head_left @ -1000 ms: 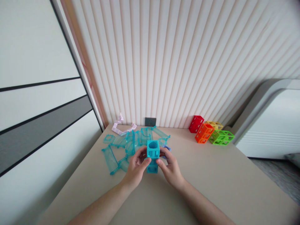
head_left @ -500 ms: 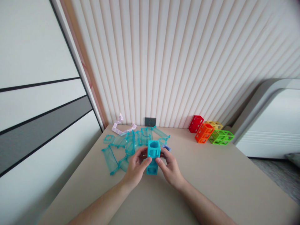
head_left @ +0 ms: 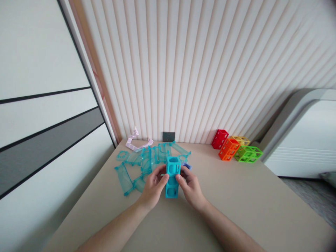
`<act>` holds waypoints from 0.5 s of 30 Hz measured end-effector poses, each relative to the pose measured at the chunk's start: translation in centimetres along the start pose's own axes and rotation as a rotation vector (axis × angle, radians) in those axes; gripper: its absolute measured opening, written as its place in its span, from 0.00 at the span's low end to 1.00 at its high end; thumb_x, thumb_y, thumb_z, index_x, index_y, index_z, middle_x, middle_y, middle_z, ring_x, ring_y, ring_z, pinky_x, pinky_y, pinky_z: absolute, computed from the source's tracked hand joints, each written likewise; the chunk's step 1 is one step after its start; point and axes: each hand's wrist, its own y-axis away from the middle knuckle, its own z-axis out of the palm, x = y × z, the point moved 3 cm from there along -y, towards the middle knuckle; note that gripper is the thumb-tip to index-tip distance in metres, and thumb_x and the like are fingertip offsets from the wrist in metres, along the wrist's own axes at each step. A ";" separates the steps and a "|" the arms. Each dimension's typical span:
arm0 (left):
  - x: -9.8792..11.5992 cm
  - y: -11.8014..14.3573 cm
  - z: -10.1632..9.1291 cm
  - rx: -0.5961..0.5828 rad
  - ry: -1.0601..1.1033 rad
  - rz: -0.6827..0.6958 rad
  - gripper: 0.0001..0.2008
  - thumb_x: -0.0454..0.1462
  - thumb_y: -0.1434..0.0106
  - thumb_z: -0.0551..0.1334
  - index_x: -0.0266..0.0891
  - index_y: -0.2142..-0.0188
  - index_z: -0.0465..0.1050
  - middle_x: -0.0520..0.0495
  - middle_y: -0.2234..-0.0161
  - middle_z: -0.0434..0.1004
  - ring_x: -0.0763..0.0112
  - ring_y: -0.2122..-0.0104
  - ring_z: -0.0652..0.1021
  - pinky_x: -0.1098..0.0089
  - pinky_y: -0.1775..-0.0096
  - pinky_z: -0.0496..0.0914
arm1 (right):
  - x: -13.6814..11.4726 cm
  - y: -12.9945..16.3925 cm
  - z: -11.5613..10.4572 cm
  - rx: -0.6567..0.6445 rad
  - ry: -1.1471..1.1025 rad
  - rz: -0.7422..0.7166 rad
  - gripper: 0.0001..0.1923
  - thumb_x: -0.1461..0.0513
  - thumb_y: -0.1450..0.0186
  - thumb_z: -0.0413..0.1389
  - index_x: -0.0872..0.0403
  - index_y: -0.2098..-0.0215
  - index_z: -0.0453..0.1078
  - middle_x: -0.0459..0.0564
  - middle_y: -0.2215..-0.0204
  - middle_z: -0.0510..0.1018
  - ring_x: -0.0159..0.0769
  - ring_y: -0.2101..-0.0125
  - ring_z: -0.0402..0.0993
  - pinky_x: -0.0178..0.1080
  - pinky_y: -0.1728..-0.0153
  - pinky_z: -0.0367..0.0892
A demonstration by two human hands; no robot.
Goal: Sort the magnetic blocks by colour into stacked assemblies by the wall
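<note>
A tall turquoise block (head_left: 172, 191) with round-cornered window openings and a hollow top is upright between my two hands. My left hand (head_left: 153, 187) grips its left side, thumb on the front face and fingers behind. From the right, my right hand (head_left: 190, 185) holds it the same way, thumb on the front. Just behind my right fingers lies a small blue-purple piece (head_left: 187, 166), partly covered. Translucent teal track pieces (head_left: 149, 159) spread over the table beyond and left of the block. Whether the block's base touches the table I cannot tell.
Pale lilac angular pieces (head_left: 136, 145) lie at the table's back left. At the back right stand a red block (head_left: 219, 139), an orange block (head_left: 229, 149), a yellow frame block (head_left: 241, 140) and a green frame block (head_left: 248, 154). A dark socket (head_left: 168, 136) is on the ribbed wall.
The turquoise block has tilted slightly, so more of its front face shows and less of its top. Both hands keep their hold, nearly in the same place.
</note>
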 end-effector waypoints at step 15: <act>-0.1 0.0 -0.2 -0.022 -0.021 -0.002 0.23 0.48 0.37 0.67 0.40 0.47 0.75 0.39 0.49 0.81 0.54 0.49 0.79 0.59 0.49 0.74 | -0.7 0.0 0.0 0.070 0.039 -0.061 0.21 0.48 0.29 0.53 0.52 0.48 0.75 0.52 0.59 0.82 0.43 0.60 0.78 0.41 0.59 0.74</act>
